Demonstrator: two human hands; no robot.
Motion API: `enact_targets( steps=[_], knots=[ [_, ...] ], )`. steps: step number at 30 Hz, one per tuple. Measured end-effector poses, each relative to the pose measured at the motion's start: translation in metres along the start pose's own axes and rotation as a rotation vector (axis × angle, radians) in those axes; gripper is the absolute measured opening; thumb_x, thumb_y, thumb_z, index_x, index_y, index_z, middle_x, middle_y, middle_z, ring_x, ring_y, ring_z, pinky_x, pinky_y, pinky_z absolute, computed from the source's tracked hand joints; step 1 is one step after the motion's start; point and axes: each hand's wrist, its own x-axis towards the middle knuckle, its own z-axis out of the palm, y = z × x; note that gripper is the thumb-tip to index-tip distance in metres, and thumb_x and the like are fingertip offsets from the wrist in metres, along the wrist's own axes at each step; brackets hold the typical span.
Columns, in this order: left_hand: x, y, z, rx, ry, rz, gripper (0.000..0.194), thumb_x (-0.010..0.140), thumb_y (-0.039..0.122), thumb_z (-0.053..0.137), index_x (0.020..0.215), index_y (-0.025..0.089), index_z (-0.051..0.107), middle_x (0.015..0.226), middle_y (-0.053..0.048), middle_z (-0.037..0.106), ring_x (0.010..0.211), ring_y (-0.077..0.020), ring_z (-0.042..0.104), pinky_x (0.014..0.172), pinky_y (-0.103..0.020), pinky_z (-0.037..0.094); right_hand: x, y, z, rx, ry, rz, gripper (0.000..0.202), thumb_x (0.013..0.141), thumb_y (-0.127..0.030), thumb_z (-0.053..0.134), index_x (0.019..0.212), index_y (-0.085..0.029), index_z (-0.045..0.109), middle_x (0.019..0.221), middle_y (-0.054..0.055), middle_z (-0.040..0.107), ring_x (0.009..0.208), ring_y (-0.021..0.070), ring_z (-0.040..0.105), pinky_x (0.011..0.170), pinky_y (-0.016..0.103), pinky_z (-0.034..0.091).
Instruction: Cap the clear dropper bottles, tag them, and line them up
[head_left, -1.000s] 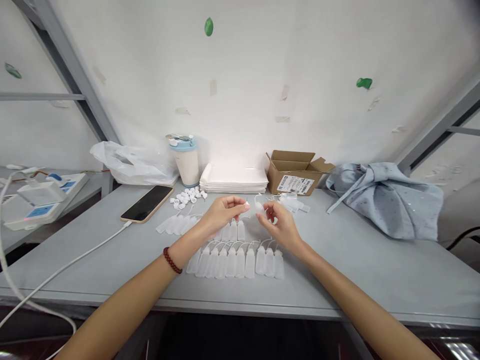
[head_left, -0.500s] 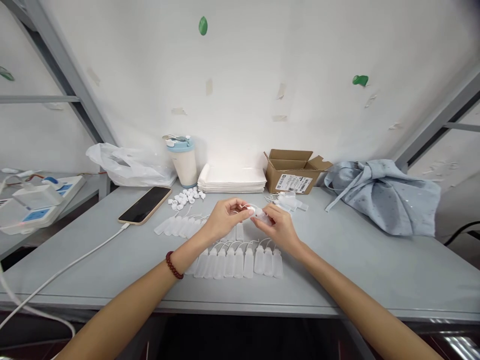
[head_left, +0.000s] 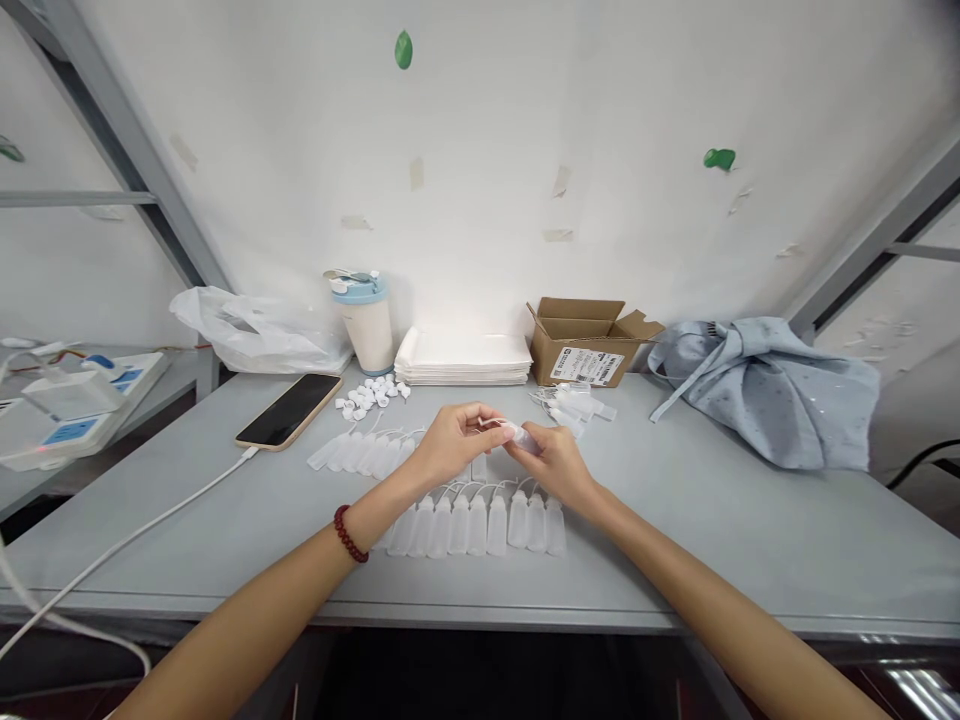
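Above the middle of the desk, my right hand (head_left: pixel 556 462) is closed around a small translucent plastic bottle (head_left: pixel 526 440), which it partly hides. The fingers of my left hand (head_left: pixel 459 440) pinch a white cap at the bottle's top end, where a thin white strap loops up. Just below my hands stretches a row of similar bottles (head_left: pixel 496 527) lying flat with straps at their necks. Another row of bottles (head_left: pixel 352 452) lies farther back on the left, partly behind my left hand. Loose white caps (head_left: pixel 364 400) are heaped beyond it.
More loose bottles (head_left: pixel 576 404) lie beyond my right hand, before an open cardboard box (head_left: pixel 581 345). A charging phone (head_left: pixel 289 410), a lidded cup (head_left: pixel 369 330), a stack of white sheets (head_left: pixel 469 360), a plastic bag (head_left: pixel 262 330) and a blue cloth bag (head_left: pixel 772 395) surround the work area.
My hands have come closer together at the bottle's top. The left fingers have shifted slightly right, and less of the cap and bottle shows between them.
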Motion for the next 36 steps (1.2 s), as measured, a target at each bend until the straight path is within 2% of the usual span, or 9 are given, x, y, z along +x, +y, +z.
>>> enact_targets(
  steps=[8, 15, 19, 23, 25, 31, 36],
  knots=[
    [-0.001, -0.004, -0.003, 0.088, -0.07, 0.013, 0.024, 0.075, 0.038, 0.065, 0.082, 0.015, 0.067, 0.08, -0.004, 0.067, 0.079, -0.0179, 0.061, 0.072, -0.027, 0.047, -0.002, 0.003, 0.0, -0.106, -0.083, 0.012, 0.04, 0.082, -0.041, 0.044, 0.055, -0.022, 0.021, 0.045, -0.006, 0.026, 0.044, 0.0091, 0.021, 0.045, 0.025, 0.018],
    [-0.002, 0.0, -0.009, 0.138, -0.124, 0.058, 0.019, 0.076, 0.03, 0.063, 0.089, 0.018, 0.069, 0.092, -0.005, 0.069, 0.087, -0.0182, 0.061, 0.076, -0.027, 0.047, -0.004, -0.004, -0.003, 0.035, -0.188, 0.114, 0.047, 0.082, -0.05, 0.046, 0.051, -0.02, 0.027, 0.047, -0.004, 0.027, 0.046, 0.008, 0.024, 0.044, 0.023, 0.018],
    [-0.002, 0.002, -0.008, 0.101, -0.132, 0.016, 0.021, 0.075, 0.034, 0.064, 0.085, 0.017, 0.07, 0.085, -0.004, 0.069, 0.08, -0.0175, 0.062, 0.071, -0.026, 0.047, -0.005, -0.007, -0.003, 0.003, -0.179, 0.086, 0.046, 0.083, -0.047, 0.045, 0.051, -0.021, 0.025, 0.046, -0.005, 0.026, 0.046, 0.0081, 0.023, 0.044, 0.024, 0.018],
    [-0.003, 0.003, -0.006, 0.162, -0.106, -0.018, 0.025, 0.076, 0.038, 0.062, 0.076, 0.015, 0.069, 0.066, -0.002, 0.064, 0.064, -0.0144, 0.057, 0.058, -0.024, 0.043, -0.006, -0.01, -0.004, -0.007, -0.2, 0.072, 0.041, 0.081, -0.041, 0.046, 0.052, -0.021, 0.024, 0.046, -0.006, 0.024, 0.044, 0.0078, 0.023, 0.044, 0.024, 0.018],
    [-0.004, 0.003, -0.005, 0.171, -0.116, -0.022, 0.025, 0.076, 0.039, 0.061, 0.074, 0.015, 0.069, 0.063, -0.002, 0.063, 0.061, -0.0138, 0.056, 0.056, -0.024, 0.042, -0.006, -0.011, -0.005, 0.051, -0.235, 0.091, 0.04, 0.08, -0.038, 0.048, 0.051, -0.021, 0.025, 0.046, -0.006, 0.024, 0.045, 0.0074, 0.023, 0.044, 0.024, 0.018],
    [-0.004, 0.003, -0.008, 0.139, -0.173, 0.079, 0.019, 0.075, 0.034, 0.064, 0.078, 0.017, 0.071, 0.081, -0.005, 0.067, 0.075, -0.0172, 0.06, 0.066, -0.026, 0.046, -0.006, -0.012, -0.011, 0.407, -0.398, 0.223, 0.041, 0.074, -0.035, 0.056, 0.05, -0.02, 0.027, 0.049, -0.008, 0.021, 0.046, 0.0058, 0.02, 0.045, 0.024, 0.016],
    [-0.006, 0.009, -0.01, 0.115, -0.213, 0.143, 0.017, 0.075, 0.032, 0.065, 0.082, 0.018, 0.072, 0.087, -0.006, 0.067, 0.079, -0.018, 0.06, 0.067, -0.027, 0.048, -0.005, -0.015, -0.017, 0.582, -0.53, 0.277, 0.046, 0.07, -0.037, 0.063, 0.048, -0.02, 0.025, 0.046, -0.009, 0.02, 0.045, 0.0053, 0.017, 0.046, 0.026, 0.014]
  ],
)
